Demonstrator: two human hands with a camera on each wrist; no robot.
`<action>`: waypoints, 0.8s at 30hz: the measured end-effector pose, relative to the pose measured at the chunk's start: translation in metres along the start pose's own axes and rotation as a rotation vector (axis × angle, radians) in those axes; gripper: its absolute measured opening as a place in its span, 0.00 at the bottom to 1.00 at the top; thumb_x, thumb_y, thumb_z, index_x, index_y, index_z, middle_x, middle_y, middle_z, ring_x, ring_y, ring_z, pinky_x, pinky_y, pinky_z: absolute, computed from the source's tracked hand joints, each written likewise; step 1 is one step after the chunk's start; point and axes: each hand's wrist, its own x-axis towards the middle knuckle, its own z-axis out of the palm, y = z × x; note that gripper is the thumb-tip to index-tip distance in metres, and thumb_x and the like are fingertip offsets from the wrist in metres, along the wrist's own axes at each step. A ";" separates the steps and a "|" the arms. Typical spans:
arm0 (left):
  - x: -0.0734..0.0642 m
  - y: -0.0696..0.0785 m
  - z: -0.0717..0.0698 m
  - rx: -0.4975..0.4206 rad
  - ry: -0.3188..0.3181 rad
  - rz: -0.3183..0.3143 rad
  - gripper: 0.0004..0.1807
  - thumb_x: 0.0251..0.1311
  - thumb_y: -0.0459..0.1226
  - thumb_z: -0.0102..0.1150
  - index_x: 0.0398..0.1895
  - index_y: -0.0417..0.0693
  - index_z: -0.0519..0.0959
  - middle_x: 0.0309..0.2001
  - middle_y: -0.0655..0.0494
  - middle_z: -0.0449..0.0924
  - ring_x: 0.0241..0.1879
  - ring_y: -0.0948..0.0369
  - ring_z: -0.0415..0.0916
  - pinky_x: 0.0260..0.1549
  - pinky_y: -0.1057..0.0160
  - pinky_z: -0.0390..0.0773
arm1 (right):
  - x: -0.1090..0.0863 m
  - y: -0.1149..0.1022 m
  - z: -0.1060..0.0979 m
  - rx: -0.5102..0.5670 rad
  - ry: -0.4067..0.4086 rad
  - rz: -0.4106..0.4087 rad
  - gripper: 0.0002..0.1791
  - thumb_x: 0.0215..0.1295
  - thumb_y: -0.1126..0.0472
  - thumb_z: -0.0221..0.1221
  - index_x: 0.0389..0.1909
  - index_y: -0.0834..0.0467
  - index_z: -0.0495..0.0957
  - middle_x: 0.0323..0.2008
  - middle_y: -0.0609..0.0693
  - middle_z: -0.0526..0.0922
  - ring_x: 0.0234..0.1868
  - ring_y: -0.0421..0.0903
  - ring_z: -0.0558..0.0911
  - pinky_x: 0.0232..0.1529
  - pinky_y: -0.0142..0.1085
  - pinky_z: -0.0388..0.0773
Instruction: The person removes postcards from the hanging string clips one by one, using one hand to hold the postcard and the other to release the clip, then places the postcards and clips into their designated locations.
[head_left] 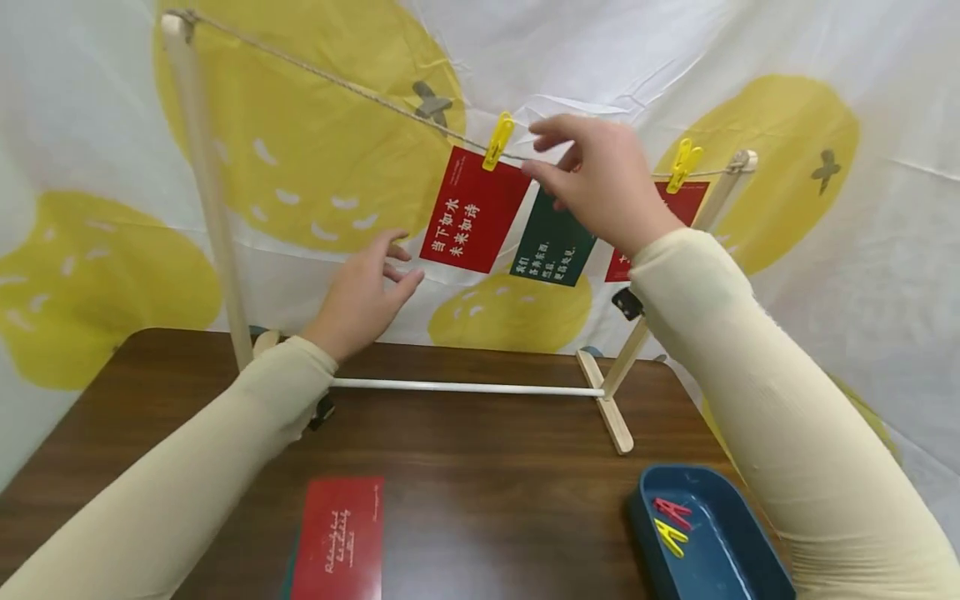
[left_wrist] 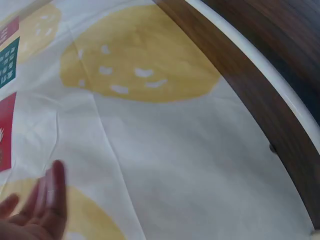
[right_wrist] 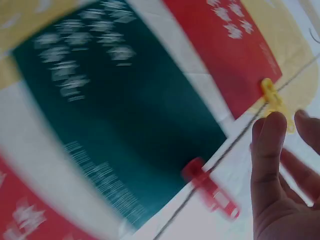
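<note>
A red card [head_left: 476,212] with white writing hangs from the string [head_left: 337,81] by a yellow clothespin [head_left: 498,142]. My right hand [head_left: 592,175], thumb and fingers apart, is just right of that clothespin and holds nothing. Behind it a dark green card [head_left: 553,242] hangs, held by a red clothespin [right_wrist: 211,189] in the right wrist view. Farther right, another red card [head_left: 681,205] hangs under a second yellow clothespin [head_left: 684,165]. My left hand [head_left: 366,287] is in the air left of the first red card, fingers loosely bent, with nothing in it.
The string runs between two wooden posts, the left post [head_left: 201,183] nearer me. A white rod [head_left: 465,387] joins them low down. On the brown table [head_left: 487,450] lie a red card [head_left: 341,533] over a green one and a blue tray [head_left: 643,533] with red and yellow clothespins.
</note>
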 end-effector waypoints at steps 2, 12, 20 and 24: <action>0.005 0.002 0.007 -0.048 0.048 0.028 0.34 0.78 0.39 0.64 0.79 0.37 0.65 0.63 0.41 0.82 0.54 0.47 0.86 0.50 0.43 0.85 | 0.016 -0.011 0.002 0.025 -0.004 0.051 0.32 0.79 0.49 0.65 0.80 0.51 0.73 0.66 0.48 0.84 0.34 0.43 0.87 0.47 0.34 0.84; 0.011 0.014 0.019 -0.208 0.279 0.086 0.12 0.76 0.33 0.66 0.57 0.36 0.85 0.39 0.47 0.88 0.32 0.56 0.85 0.32 0.67 0.86 | 0.044 -0.022 0.018 0.266 0.017 0.092 0.15 0.79 0.56 0.66 0.57 0.61 0.84 0.43 0.53 0.88 0.30 0.51 0.84 0.38 0.37 0.84; 0.011 0.022 0.021 -0.224 0.282 0.107 0.10 0.75 0.33 0.68 0.52 0.36 0.87 0.38 0.49 0.88 0.30 0.59 0.84 0.32 0.68 0.85 | 0.039 -0.019 0.014 0.382 0.215 0.034 0.07 0.75 0.64 0.68 0.36 0.63 0.83 0.34 0.54 0.87 0.26 0.53 0.81 0.31 0.36 0.80; 0.011 0.025 0.022 -0.237 0.284 0.133 0.09 0.74 0.32 0.68 0.51 0.36 0.87 0.38 0.49 0.89 0.30 0.58 0.83 0.31 0.69 0.85 | 0.038 -0.018 0.009 0.429 0.281 0.017 0.08 0.75 0.65 0.68 0.35 0.62 0.82 0.36 0.52 0.88 0.26 0.53 0.80 0.30 0.36 0.79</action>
